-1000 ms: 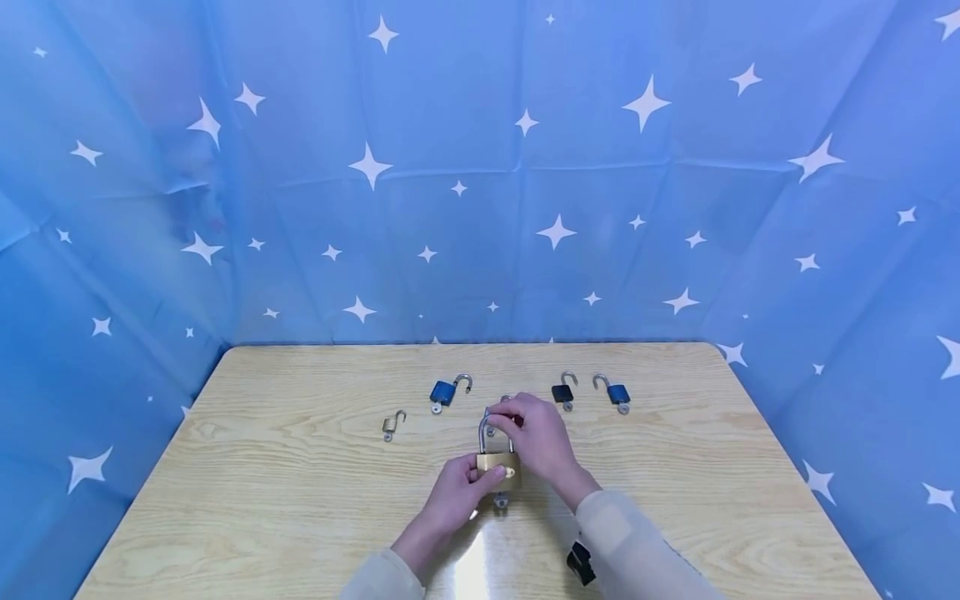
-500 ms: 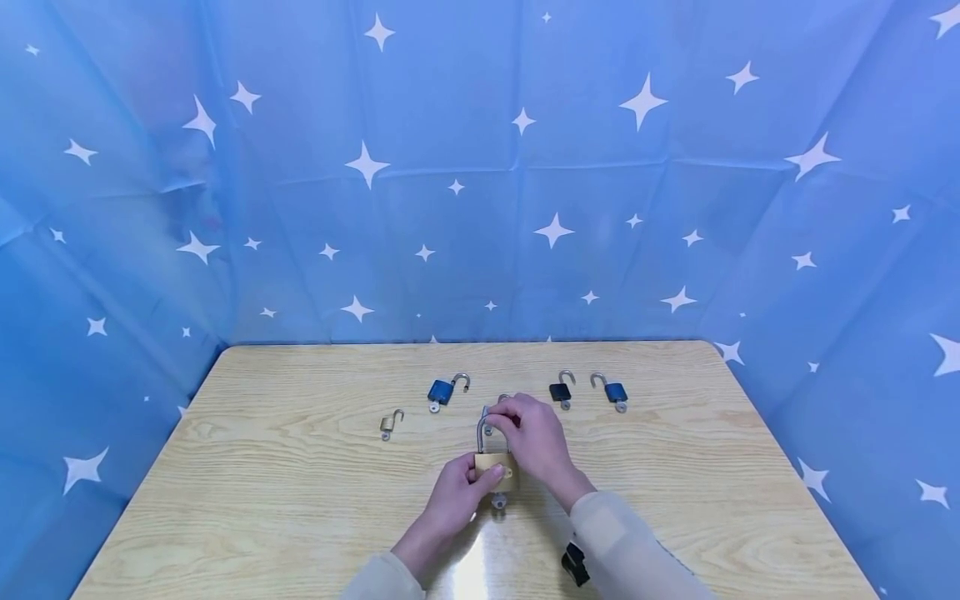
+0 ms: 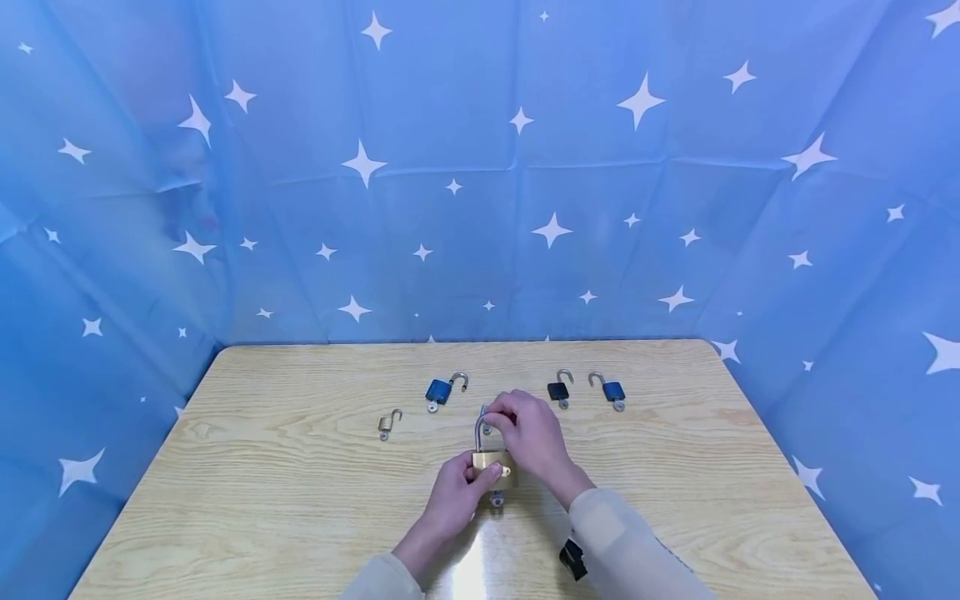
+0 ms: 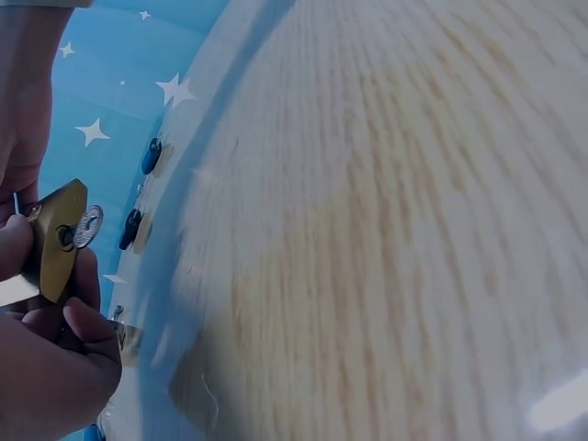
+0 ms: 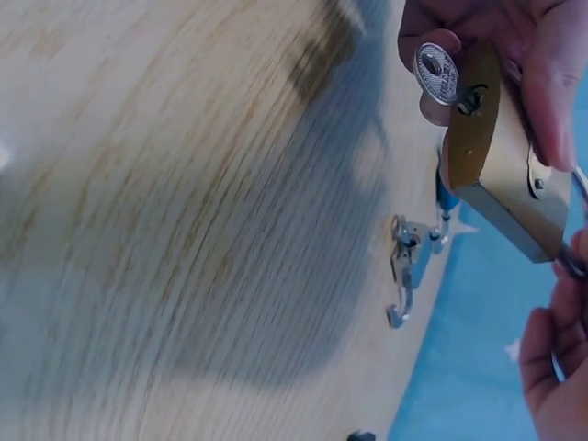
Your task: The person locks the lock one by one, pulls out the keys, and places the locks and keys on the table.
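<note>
A brass padlock point(image 3: 494, 471) is held upright over the near middle of the table. My left hand point(image 3: 457, 492) grips its body from the left, thumb across the front. At the top, my right hand point(image 3: 531, 433) pinches the curved steel shackle point(image 3: 478, 433), covering its right side. From the underside of the body sticks a round-headed key point(image 3: 497, 499). The left wrist view shows this key point(image 4: 88, 226) in the brass base point(image 4: 61, 253). In the right wrist view, the left thumb point(image 5: 554, 119) presses on the brass face, and the key point(image 5: 435, 73) points away.
Beyond the hands lie two blue padlocks point(image 3: 438, 392) point(image 3: 613, 392), a black one point(image 3: 557, 391) and a small brass one point(image 3: 385, 424), all with raised shackles and keys. A silver padlock point(image 5: 411, 253) lies behind the right hand. A star-patterned blue curtain point(image 3: 480, 208) borders the table's far edge.
Both hands keep their hold on the brass padlock. The right hand has shifted slightly over the shackle, so its right leg no longer shows. The whole head view has drifted a little.
</note>
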A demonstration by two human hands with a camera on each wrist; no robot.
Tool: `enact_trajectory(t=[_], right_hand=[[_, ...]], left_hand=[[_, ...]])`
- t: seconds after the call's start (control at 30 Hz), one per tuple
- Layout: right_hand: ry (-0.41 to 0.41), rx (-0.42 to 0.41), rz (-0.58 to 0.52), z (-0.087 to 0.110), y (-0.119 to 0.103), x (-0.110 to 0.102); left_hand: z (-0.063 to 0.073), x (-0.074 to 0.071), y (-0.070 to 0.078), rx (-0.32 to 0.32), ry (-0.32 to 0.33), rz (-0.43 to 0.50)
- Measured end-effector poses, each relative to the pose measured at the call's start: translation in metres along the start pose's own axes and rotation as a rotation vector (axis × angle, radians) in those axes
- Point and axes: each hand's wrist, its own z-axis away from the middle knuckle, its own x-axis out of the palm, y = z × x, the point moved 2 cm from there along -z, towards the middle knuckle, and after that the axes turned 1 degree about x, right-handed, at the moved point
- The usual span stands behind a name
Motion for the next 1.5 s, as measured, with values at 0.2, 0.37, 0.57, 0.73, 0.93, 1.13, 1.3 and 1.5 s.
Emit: enact_trajectory(t=[0.2, 0.37, 0.57, 0.73, 0.93, 1.13, 1.3, 1.5], right_hand=[[-0.011, -0.005, -0.028, 0.0, -0.004, 0.002], [-0.011, 0.0, -0.017, -0.001, -0.004, 0.005], [0.004, 0.041, 0.025, 0.001, 0.0, 0.007], [0.022, 0.029, 0.045, 0.001, -0.002, 0.007], [0.058, 0.011, 0.085, 0.004, -0.003, 0.009], [0.083, 0.024, 0.079, 0.009, 0.002, 0.011], [0.089, 0.015, 0.069, 0.013, 0.003, 0.01], [0.121, -0.014, 0.092, 0.013, -0.001, 0.01]], left_hand=[[-0.001, -0.004, 0.003, 0.006, 0.027, -0.028], [0.0, -0.006, 0.006, -0.002, 0.032, -0.034], [-0.001, -0.003, 0.007, -0.008, 0.034, -0.023], [-0.004, -0.004, 0.007, -0.015, 0.056, -0.058], [-0.005, -0.003, 0.011, -0.007, 0.068, -0.091], [-0.002, 0.0, 0.013, -0.039, 0.063, -0.151], [-0.003, 0.001, 0.012, -0.038, 0.066, -0.152], [-0.006, -0.001, 0.012, -0.021, 0.068, -0.145]])
